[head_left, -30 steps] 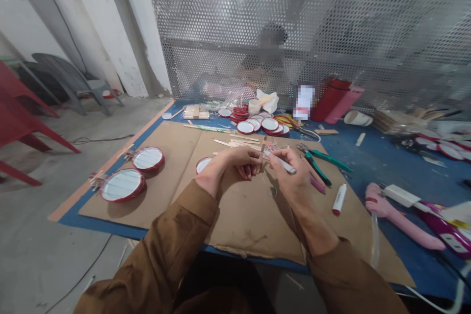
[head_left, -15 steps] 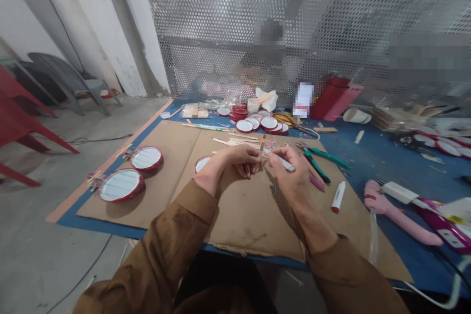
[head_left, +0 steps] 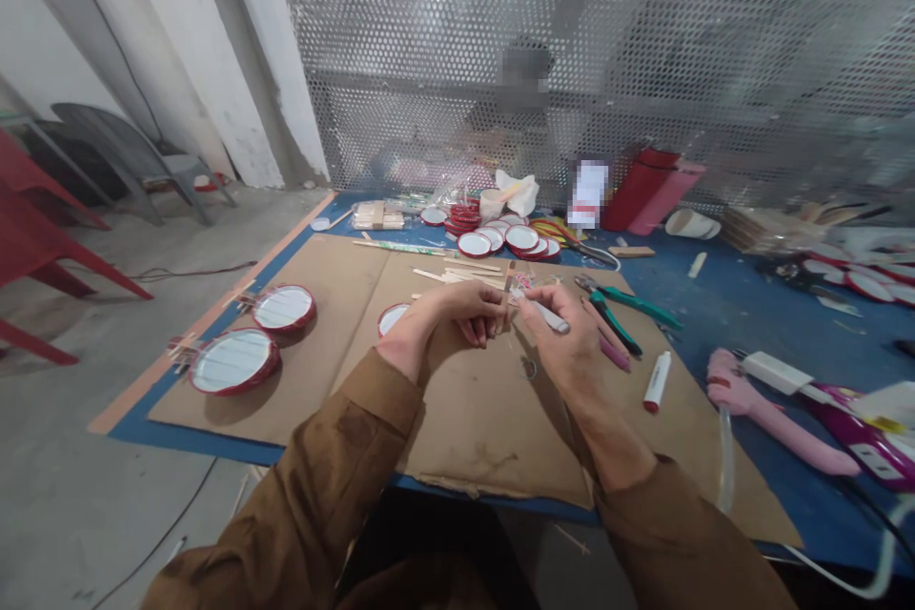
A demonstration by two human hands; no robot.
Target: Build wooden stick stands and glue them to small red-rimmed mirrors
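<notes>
Left hand, fingertips pinched narrow on a slim, flat brown strip, wood-like, standing up past the fingers above the cardboard. Right hand, fingers curled round a smooth white cylindrical marker, one end directed at the strip; whether the two touch cannot be told. Beneath both, a sheet of matte brown cardboard, creased, rough at the near edge, laid on a blue surface. Beyond the left hand, loose pale wooden sticks, flat and narrow. At the cardboard's left, two round pieces, red-rimmed, with lined white faces and stick-built ends. Beside the right hand, metal pliers with smooth teal handles; nearby, a red-capped pen. At the rear, glossy white discs with red rims, before a perforated metal panel.
</notes>
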